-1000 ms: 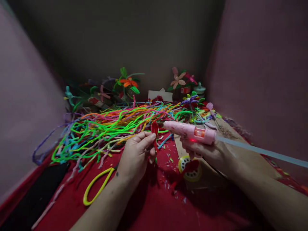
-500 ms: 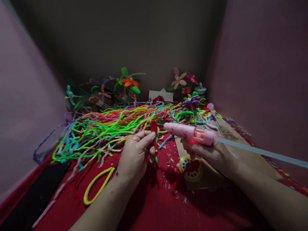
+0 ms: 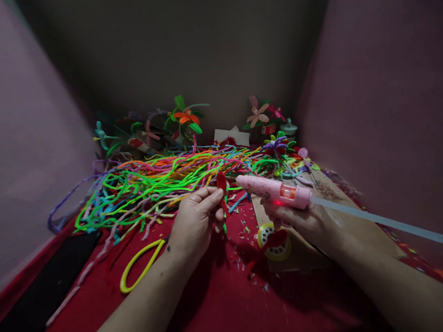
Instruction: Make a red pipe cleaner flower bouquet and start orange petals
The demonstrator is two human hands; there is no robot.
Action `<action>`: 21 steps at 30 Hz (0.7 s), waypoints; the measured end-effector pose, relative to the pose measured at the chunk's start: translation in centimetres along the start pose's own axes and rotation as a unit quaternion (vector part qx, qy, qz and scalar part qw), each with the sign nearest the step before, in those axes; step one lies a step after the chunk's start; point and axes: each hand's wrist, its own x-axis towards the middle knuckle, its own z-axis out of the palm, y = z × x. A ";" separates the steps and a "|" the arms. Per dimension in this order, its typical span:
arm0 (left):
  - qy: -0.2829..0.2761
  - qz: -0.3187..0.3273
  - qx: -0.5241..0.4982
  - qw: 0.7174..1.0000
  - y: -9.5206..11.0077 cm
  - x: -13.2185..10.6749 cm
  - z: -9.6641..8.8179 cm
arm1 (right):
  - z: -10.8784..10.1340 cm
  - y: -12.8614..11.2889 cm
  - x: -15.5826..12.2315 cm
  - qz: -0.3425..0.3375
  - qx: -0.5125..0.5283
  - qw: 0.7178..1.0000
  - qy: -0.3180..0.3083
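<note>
Between the thumb and fingers of my left hand (image 3: 199,214) is a red pipe-cleaner petal (image 3: 221,180), held upright. My right hand (image 3: 297,219) is wrapped round a pink hot glue gun (image 3: 270,188), its nozzle pointing left at the petal with a small gap between. A red light glows on the gun, and a long translucent glue stick (image 3: 380,220) sticks out of its back. Below the gun, another red petal (image 3: 277,238) lies across a yellow-rimmed white disc with holes (image 3: 265,230). Yellow-handled scissors or pliers (image 3: 141,265) lie partly behind my left forearm.
A large heap of coloured pipe cleaners (image 3: 166,177) spreads across the red cloth (image 3: 221,295). Finished pipe-cleaner flowers (image 3: 256,114) stand along the back wall. A cardboard sheet (image 3: 360,230) lies under my right arm, a black flat object (image 3: 51,281) at the left. Small clippings are scattered mid-table.
The glue gun has shifted very slightly to the right. My left hand and the red petal stay almost where they were.
</note>
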 end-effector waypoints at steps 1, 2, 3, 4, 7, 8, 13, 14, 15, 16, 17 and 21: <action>-0.003 0.000 0.001 1.000 0.0 0.0 0.0 | 0.0 0.1 0.0 -0.002 0.001 1.000 -0.004; -0.004 0.001 0.002 1.000 0.0 0.1 -0.1 | 0.0 0.1 0.0 -0.006 0.000 1.000 -0.007; -0.004 0.002 0.004 1.000 -0.1 0.1 -0.1 | 0.0 0.2 0.0 -0.011 -0.001 1.000 -0.010; -0.003 0.003 0.005 1.000 -0.1 0.1 -0.1 | -0.1 0.2 0.0 -0.015 -0.004 1.000 -0.011; 0.000 0.008 0.009 1.000 -0.1 0.1 -0.2 | -0.2 0.0 0.1 -0.026 -0.021 0.999 -0.021; 0.000 0.009 0.010 1.000 -0.1 0.1 -0.2 | -0.2 -0.2 0.1 -0.032 -0.027 0.999 -0.020; -0.002 0.011 0.007 1.000 -0.1 0.1 -0.1 | -0.3 -0.8 0.2 -0.050 -0.032 0.998 -0.012; -0.002 0.011 0.008 1.000 -0.1 0.1 -0.1 | -0.2 -0.9 0.2 -0.051 -0.026 0.998 -0.013; -0.002 0.010 0.010 1.000 -0.1 0.1 -0.1 | -0.2 -0.9 0.2 -0.053 -0.018 0.998 -0.011; -0.002 0.008 0.013 1.000 -0.1 0.1 -0.1 | -0.1 -0.8 0.1 -0.052 -0.012 0.999 -0.006; -0.001 0.008 0.017 1.000 0.0 0.1 -0.1 | 0.0 -0.8 0.1 -0.049 -0.009 0.999 0.002; -0.001 0.011 0.025 1.000 0.0 0.1 0.0 | 0.2 -0.8 0.1 -0.036 -0.010 0.999 0.022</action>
